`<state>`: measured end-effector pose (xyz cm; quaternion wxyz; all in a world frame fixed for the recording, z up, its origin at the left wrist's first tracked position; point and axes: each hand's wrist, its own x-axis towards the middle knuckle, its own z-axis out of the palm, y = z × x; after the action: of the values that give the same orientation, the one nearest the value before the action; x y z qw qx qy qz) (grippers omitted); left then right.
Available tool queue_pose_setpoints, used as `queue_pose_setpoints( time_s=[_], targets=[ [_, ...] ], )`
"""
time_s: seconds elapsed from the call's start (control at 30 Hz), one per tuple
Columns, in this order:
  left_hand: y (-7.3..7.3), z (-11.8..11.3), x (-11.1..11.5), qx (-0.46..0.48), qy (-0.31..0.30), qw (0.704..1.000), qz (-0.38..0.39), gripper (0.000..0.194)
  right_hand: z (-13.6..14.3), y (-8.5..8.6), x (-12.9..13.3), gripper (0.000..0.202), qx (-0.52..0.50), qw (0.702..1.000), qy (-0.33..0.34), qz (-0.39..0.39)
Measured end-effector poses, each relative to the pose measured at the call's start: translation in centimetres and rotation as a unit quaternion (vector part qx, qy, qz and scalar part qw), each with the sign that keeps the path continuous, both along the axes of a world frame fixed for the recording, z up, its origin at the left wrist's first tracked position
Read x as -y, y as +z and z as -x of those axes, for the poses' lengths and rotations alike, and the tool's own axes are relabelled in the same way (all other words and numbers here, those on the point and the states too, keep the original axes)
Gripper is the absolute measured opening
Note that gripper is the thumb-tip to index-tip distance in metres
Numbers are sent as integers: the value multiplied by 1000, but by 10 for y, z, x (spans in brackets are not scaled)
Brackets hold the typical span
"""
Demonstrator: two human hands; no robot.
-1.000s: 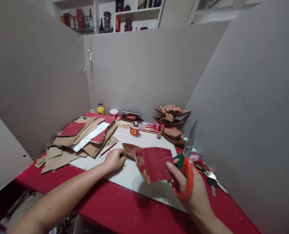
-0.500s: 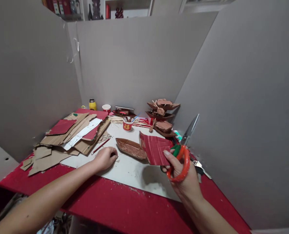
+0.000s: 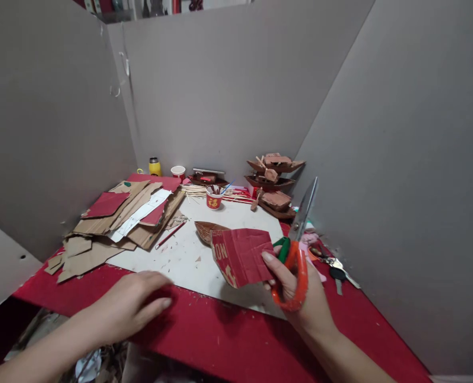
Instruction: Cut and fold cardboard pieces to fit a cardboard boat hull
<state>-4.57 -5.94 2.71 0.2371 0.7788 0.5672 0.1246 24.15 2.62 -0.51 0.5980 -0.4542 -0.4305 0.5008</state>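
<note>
My right hand (image 3: 296,292) is closed round a pair of scissors (image 3: 300,226) with orange and green handles, blades pointing up and away. Between the thumb and fingers of that same hand is a piece of red cardboard (image 3: 246,255), printed with pale letters on its left side. Behind it a brown cardboard boat (image 3: 206,232) lies on the white board, partly hidden by the red piece. Over the front edge of the table hovers my left hand (image 3: 136,303), slightly blurred, thumb and fingers apart and holding nothing.
Cardboard sheets (image 3: 100,226) are piled at the left, with a pencil (image 3: 171,235) beside them. A red cup (image 3: 214,199) of brushes and several sticks (image 3: 198,190) stand behind. Small boats (image 3: 276,178) are stacked at the back right. Keys (image 3: 338,274) lie at the right.
My left hand has left the white board beside the boat, moving toward me and opening. The red cardboard has turned, showing its printed letters and covering more of the boat.
</note>
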Motion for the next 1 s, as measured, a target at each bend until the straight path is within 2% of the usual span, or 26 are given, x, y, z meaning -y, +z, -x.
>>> queue_pose_setpoints(
  time_s=[0.1, 0.17, 0.23, 0.3, 0.37, 0.5, 0.57, 0.63, 0.67, 0.73, 0.87, 1.0],
  targets=[
    [-23, -32, -37, -54, -98, 991, -69, 60, 0, 0, -2, 43, 41, 999, -5, -4],
    [-43, -43, -59, -71, -123, 987, -79, 70, -2, -1, -5, 44, 57, 998, -8, -8],
    [-57, -45, -69, -77, -134, 985, -77, 72, -3, -1, -8, 44, 58, 998, -16, -13],
    [-62, -40, -63, -71, -143, 985, -69, 71, -5, -1, -10, 41, 53, 998, -21, -18],
    [-55, -30, -42, -59, -148, 986, -44, 70, -5, 0, -10, 40, 46, 998, -24, -19],
    [-17, -11, 4, -22, -147, 987, 64, 65, -4, 2, -5, 41, 37, 999, -30, 3],
    [-2, -5, 9, 6, -130, 989, 72, 47, -3, 4, -3, 42, 46, 999, -26, 12],
    [1, -3, -1, -1, -76, 997, 25, 42, -2, 5, -1, 43, 60, 998, -16, 16],
    [-3, -2, -10, -20, -49, 999, -9, 45, -1, 6, -1, 43, 65, 998, -12, 16],
    [-18, 1, -30, -61, -40, 996, -56, 54, -1, 7, -1, 44, 72, 997, -5, 15],
    [-63, 18, -57, -94, -46, 986, -131, 62, -1, 2, -6, 44, 81, 997, -3, 5],
    [-108, 51, -76, -91, -72, 974, -194, 60, -3, -17, -24, 43, 80, 997, -1, -16]
  ],
)
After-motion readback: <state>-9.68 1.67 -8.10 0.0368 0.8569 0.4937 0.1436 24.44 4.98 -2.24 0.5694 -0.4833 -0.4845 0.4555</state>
